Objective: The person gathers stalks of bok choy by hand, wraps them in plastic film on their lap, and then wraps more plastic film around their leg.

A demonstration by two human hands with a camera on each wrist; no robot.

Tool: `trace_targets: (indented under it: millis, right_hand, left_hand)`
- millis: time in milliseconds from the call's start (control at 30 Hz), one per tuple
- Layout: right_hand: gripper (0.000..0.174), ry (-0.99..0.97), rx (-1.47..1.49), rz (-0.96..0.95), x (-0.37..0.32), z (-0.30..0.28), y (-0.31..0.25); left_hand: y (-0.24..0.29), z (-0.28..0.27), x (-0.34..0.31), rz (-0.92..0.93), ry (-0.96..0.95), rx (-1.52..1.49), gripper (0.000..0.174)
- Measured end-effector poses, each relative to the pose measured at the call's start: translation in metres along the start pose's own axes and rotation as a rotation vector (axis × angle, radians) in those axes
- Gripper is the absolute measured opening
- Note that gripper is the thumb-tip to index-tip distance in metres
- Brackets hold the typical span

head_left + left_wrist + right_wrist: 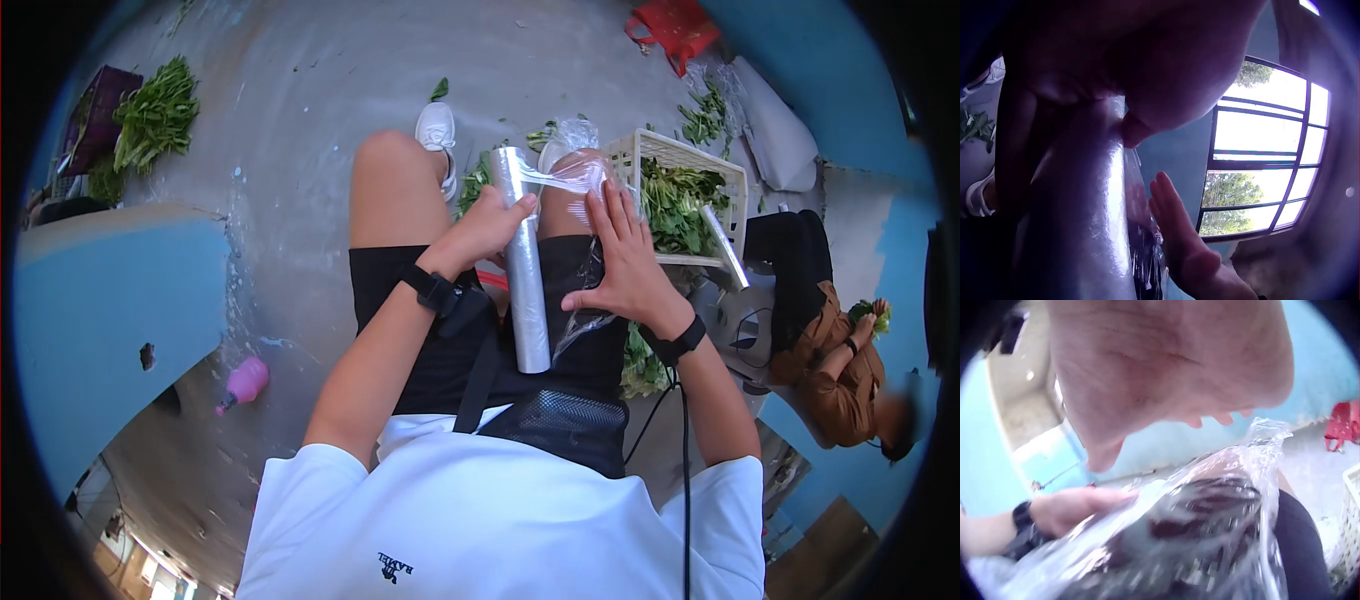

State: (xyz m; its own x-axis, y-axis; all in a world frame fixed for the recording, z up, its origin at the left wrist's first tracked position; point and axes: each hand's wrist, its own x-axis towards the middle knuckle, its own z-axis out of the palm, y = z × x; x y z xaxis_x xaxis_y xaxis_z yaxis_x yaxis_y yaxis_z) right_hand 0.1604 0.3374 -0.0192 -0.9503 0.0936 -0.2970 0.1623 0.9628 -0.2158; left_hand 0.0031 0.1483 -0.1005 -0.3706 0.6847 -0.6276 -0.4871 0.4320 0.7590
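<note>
A long, shiny roll of plastic wrap (530, 310) lies lengthwise above the person's lap in the head view. The left hand (485, 225) grips it near its far end, fingers curled round it. From that end a sheet of clear film (572, 182) stretches right over the knee. The right hand (632, 262) is spread beside this film with straight fingers, thumb held apart. In the left wrist view the right hand (1188, 247) shows beyond the roll (1100, 206). Loose, wrinkled film (1210, 519) hangs below the right palm (1172, 362) in the right wrist view.
A white crate (742, 200) of leafy greens (680, 205) stands right of the knees, with another slim roll (725, 248) at its edge. More greens (158, 115) lie far left. A pink bottle (245, 382) is on the floor. Another person (835, 370) sits at right.
</note>
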Motion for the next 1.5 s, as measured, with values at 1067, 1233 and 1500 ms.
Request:
trace_targets:
  millis: [1067, 1233, 1500]
  right_hand:
    - [0.153, 0.288, 0.298, -0.056, -0.039, 0.040, 0.044]
    - [0.151, 0.311, 0.325, -0.032, -0.045, 0.043, 0.048]
    - [0.149, 0.351, 0.382, -0.045, -0.053, 0.045, 0.057]
  left_hand:
    - [-0.044, -0.073, -0.008, -0.116, 0.425, -0.218, 0.056]
    - [-0.042, -0.123, -0.008, -0.115, 0.434, -0.190, 0.059]
    - [0.019, -0.189, -0.044, 0.085, 0.757, -0.218, 0.057]
